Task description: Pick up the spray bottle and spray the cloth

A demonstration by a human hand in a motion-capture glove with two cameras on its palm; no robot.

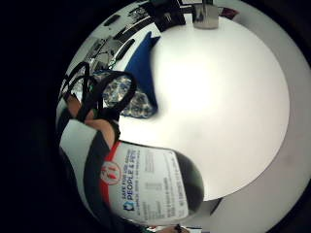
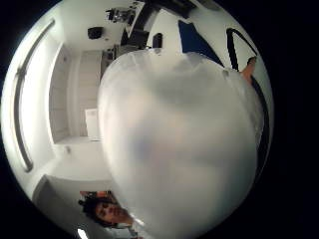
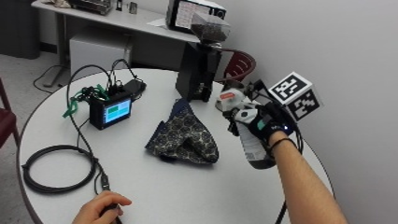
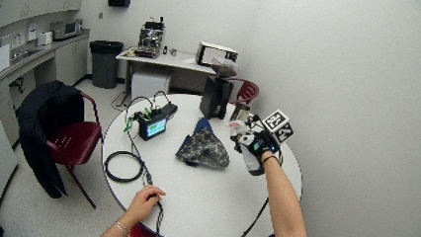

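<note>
So the gloved right hand (image 3: pixel 264 122) has the translucent plastic spray bottle with the white and red nozzle head (image 3: pixel 247 135) lifted clear off the round white worktop (image 3: pixel 187 186), with its fingers (image 3: pixel 244 122) curled round the neck just under the head. The bottle is tilted, nozzle end up and pointing over toward the cloth, base hanging lower near the wrist. The patterned dark blue cloth with the plain blue lining (image 3: pixel 185 136) is lying crumpled in a sort of peaked heap on the worktop, just beside the bottle but not touching it. In the little finger side palm view you can read part of the white printed label (image 1: pixel 150 187) on the bottle body, and the cloth (image 1: pixel 141 82) shows on the white top beyond it. The thumb side palm view is pretty much filled by the cloudy bottle body (image 2: pixel 179 149), so it's right up against the palm. Other stuff on the worktop: a small black box with a lit teal screen (image 3: pixel 110 112), a coiled black cable (image 3: pixel 56 170), and a tall black coffee grinder with a clear hopper (image 3: pixel 200 65) behind the cloth. The bare left hand (image 3: pixel 103 208) rests at the near edge of the worktop on the cable.
</note>
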